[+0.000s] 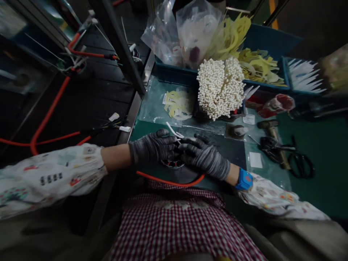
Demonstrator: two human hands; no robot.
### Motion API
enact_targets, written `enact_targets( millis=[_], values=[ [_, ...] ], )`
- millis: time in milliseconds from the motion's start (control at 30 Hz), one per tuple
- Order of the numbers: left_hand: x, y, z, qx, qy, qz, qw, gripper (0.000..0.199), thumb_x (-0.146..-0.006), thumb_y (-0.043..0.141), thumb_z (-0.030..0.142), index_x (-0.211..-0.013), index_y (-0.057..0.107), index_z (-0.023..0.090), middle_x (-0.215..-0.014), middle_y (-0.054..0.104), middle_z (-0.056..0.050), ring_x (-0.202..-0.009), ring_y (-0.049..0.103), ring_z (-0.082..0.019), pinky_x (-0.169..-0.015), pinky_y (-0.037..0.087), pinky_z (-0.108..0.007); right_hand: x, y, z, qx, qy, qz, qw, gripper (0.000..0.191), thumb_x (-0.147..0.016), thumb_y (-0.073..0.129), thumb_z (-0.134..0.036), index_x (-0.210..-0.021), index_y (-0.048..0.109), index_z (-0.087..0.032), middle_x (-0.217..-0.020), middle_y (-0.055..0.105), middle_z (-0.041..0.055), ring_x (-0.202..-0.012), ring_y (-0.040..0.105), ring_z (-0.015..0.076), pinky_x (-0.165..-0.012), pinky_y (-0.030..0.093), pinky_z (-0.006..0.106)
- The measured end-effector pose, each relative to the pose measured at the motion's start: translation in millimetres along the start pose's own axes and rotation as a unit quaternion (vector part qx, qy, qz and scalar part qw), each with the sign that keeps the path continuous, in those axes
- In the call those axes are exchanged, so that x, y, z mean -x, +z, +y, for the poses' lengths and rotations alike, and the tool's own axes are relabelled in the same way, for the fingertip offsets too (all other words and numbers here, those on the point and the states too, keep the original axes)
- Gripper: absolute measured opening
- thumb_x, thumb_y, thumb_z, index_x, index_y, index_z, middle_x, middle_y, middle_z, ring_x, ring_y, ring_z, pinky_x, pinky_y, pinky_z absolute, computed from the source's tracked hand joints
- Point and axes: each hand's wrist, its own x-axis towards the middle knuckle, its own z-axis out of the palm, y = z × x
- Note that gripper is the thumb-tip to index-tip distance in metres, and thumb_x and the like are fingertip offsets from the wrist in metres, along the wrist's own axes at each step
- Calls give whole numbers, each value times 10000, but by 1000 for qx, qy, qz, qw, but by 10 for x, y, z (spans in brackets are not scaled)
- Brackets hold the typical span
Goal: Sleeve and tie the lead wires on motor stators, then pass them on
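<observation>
Worktop arrangement as I view it remotely: a green bench [320,145] bears teal bins [174,75] along its rear. Clear plastic [150,105] lies flat before them; a dark mat [232,148] covers part of the middle. To the right, I distinguish a hammer [275,136] and black scissors [286,148].

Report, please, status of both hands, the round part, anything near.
Left hand, right hand gloved, close together. Round part below, partly covered. White tubes between hands. Orange tube on apron side.
</observation>
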Motion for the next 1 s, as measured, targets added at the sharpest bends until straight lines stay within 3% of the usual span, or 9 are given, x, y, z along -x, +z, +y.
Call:
enact_targets(
  millis=[167, 267, 333, 467, 533, 600, 700, 800, 1000],
  values=[
    [375, 275, 65, -56, -28, 92, 994, 393, -1081, 554, 118, -1331, 756, 344, -1374, 793, 1, -1311, 673, -255, -1323, 306, -554, 147, 274, 22, -24, 59, 79, 995, 216, -1067, 727, -345, -1265, 785, -407, -1340, 797, -20, -1426, 629, 261, -1297, 449, 553],
    [631, 371, 45, -119, -3, 164, 979, 261, -1086, 619, 221, -1271, 762, 338, -1225, 836, 22, -1139, 723, -187, -1258, 349, -415, 177, 403, 49, -56, 144, 188, 970, 349, -1021, 780, -444, -1357, 747, -359, -1351, 739, 57, -1381, 650, 293, -1221, 549, 532],
    [661, 309, 32, -139, 23, 182, 973, 216, -1085, 645, 270, -1253, 754, 351, -1226, 835, 40, -1141, 719, -169, -1257, 316, -376, 210, 417, 56, -67, 168, 258, 949, 413, -1041, 742, -436, -1440, 696, -341, -1442, 660, 98, -1396, 636, 305, -1193, 579, 537],
    [282, -33, 8, -117, -21, 198, 973, 309, -1080, 664, 477, -1349, 699, 329, -1360, 794, -1, -1340, 644, -273, -1319, 206, -504, 247, 332, 44, -73, 157, 294, 940, 491, -1061, 689, -393, -1544, 609, -352, -1535, 583, 116, -1420, 612, 326, -1185, 583, 559],
    [-16, -167, -10, -70, -111, 172, 976, 505, -1054, 662, 572, -1450, 651, 259, -1432, 754, -80, -1385, 620, -335, -1298, 271, -560, 215, 292, 23, -82, 173, 266, 945, 391, -1053, 687, -394, -1438, 688, -328, -1466, 630, 116, -1319, 668, 321, -1114, 624, 541],
    [-279, -209, -15, -18, -149, 112, 982, 676, -1000, 714, 628, -1530, 605, 222, -1471, 721, -131, -1406, 608, -379, -1289, 314, -618, 167, 271, -12, -91, 194, 262, 941, 256, -1048, 674, -378, -1275, 761, -297, -1351, 684, 116, -1200, 711, 304, -1039, 654, 513],
    [-517, -133, 18, 1, -124, 49, 991, 587, -1009, 742, 505, -1526, 635, 248, -1459, 720, -127, -1399, 617, -384, -1310, 302, -665, 126, 249, -96, -118, 213, 294, 924, 143, -1045, 657, -331, -1099, 779, -282, -1135, 734, 93, -1109, 726, 283, -1001, 658, 483],
    [-584, -25, 41, -7, -80, 53, 995, 354, -1104, 604, 378, -1429, 717, 291, -1379, 752, -96, -1313, 679, -334, -1315, 315, -640, 145, 205, -189, -169, 223, 296, 914, 90, -1045, 665, -310, -1000, 739, -288, -1007, 756, 58, -1048, 732, 263, -1034, 643, 479],
    [-579, 18, -71, -13, 1, 65, 998, 294, -1122, 581, 342, -1365, 744, 310, -1301, 792, -57, -1278, 694, -278, -1263, 416, -536, 315, 185, -278, -166, 217, 313, 910, 108, -1060, 631, -315, -1120, 719, -301, -1062, 771, 50, -1085, 749, 269, -1088, 628, 506]
  ],
)
